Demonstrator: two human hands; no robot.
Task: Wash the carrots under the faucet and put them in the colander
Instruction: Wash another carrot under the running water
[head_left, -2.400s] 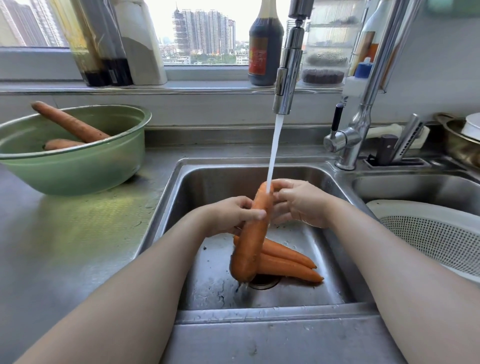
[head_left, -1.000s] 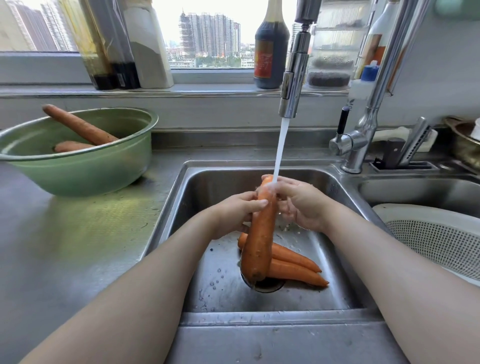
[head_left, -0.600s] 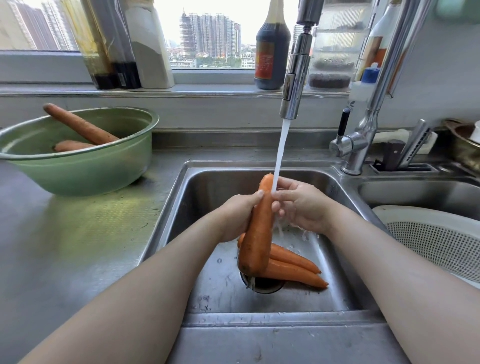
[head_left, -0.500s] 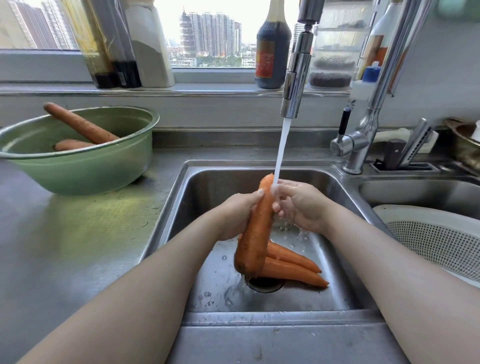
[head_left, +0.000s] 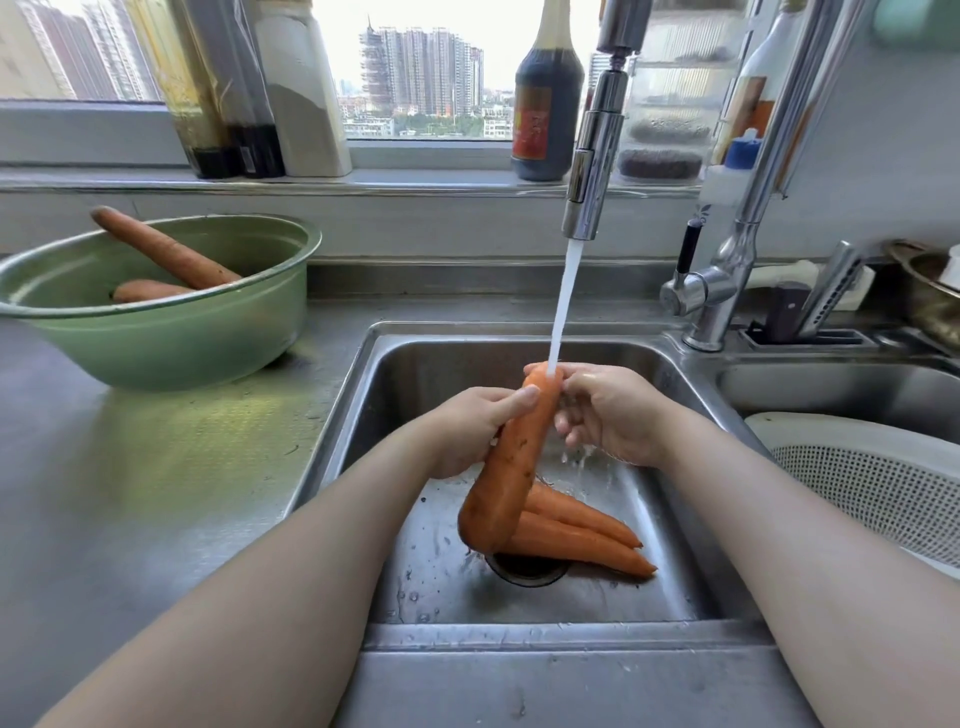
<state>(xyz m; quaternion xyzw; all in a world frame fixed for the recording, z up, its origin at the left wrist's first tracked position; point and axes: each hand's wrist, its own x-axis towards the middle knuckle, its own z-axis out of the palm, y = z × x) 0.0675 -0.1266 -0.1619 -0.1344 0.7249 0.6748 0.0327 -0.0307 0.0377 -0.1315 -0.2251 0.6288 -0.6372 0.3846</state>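
Over the sink (head_left: 447, 374), the carrot (head_left: 519, 447) leans further than before; left hand (head_left: 467, 431) grips it; right hand (head_left: 613, 415) seemingly pinches its wet tip.

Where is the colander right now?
Head view, far right: the white colander sits in the right-hand sink basin, beside the basin holding the carrots and in front of the faucet base.

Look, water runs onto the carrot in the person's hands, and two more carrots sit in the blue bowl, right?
Nearly. The bowl is green, not blue, as the head view shows. The rest holds: water runs onto the held carrot, gripped by the left hand and the right hand, and two more carrots sit in that bowl.
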